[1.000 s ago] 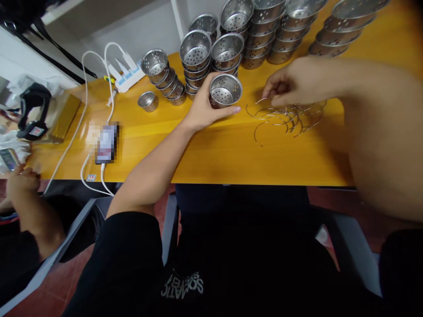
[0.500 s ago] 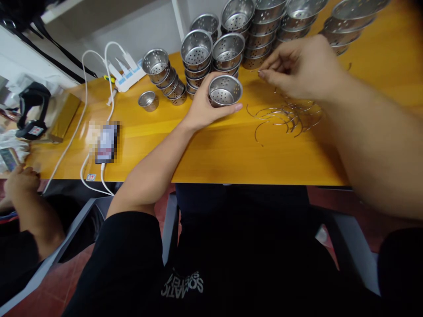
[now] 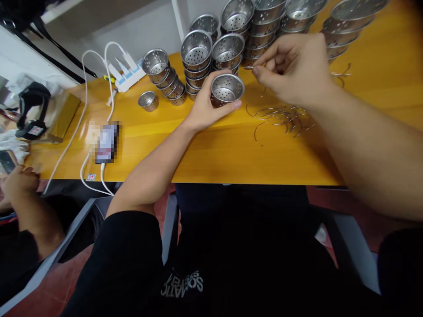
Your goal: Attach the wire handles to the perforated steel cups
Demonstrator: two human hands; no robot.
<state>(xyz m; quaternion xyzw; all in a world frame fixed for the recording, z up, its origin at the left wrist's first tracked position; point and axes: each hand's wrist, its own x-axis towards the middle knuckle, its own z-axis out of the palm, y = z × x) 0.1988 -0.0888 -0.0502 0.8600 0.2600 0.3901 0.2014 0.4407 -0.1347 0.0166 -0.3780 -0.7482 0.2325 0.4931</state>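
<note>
My left hand [image 3: 203, 110] is wrapped round a small perforated steel cup [image 3: 226, 89] that stands on the orange table [image 3: 214, 149]. Just right of the cup, my right hand [image 3: 294, 66] pinches a thin curved wire handle [image 3: 251, 68], its end close to the cup's rim. Below that hand, a loose pile of wire handles [image 3: 284, 116] lies on the table.
Stacks of perforated steel cups [image 3: 194, 57] fill the table's far side, with a leaning stack [image 3: 165, 75] and a single small cup [image 3: 147, 100] to the left. A phone [image 3: 106, 143], white cables and a power strip [image 3: 127, 72] lie left. Another person's hand [image 3: 16, 182] shows at far left.
My right hand rose from the wire pile with one wire and moved left toward the cup. My left hand kept hold of the cup, tilting it slightly.
</note>
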